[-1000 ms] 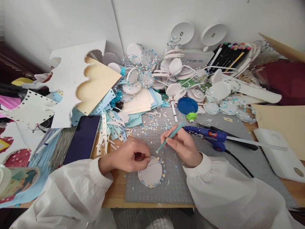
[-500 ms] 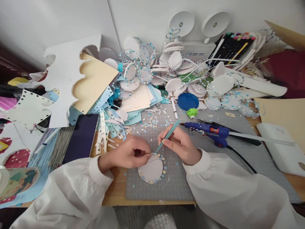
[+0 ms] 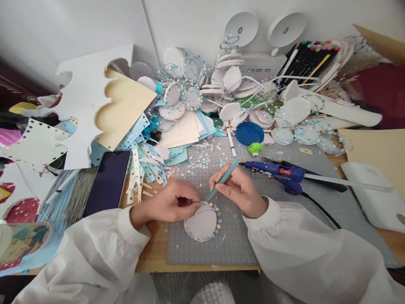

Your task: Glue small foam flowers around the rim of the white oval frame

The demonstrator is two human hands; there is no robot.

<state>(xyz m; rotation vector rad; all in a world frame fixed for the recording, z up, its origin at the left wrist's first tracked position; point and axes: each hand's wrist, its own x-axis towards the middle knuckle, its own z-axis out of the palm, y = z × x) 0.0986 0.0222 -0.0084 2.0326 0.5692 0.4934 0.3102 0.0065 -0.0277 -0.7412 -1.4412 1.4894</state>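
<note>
In my right hand (image 3: 238, 190) is a pair of teal tweezers (image 3: 225, 177), gripped like a pen with the tips pointing down at the top edge of a white disc (image 3: 202, 223). Small pale yellow and blue paper stars (image 3: 218, 226) run along a ring around that disc. My left hand (image 3: 175, 200) pinches a thin wire at the disc's upper left, close to the tweezer tips. Whether a star sits between the tips is too small to tell. The disc lies on a grey cutting mat (image 3: 240, 249).
Loose paper stars (image 3: 202, 162) are scattered beyond my hands. A blue glue gun (image 3: 275, 171) with its cord lies to the right, near a blue lid (image 3: 249, 134) and a green cap (image 3: 255, 148). A dark phone (image 3: 107, 183) and paper strips are on the left. White discs crowd the back.
Both hands stay almost in place. The tweezer tips have shifted very slightly left along the ring's top edge, and the disc sits a touch higher in view.
</note>
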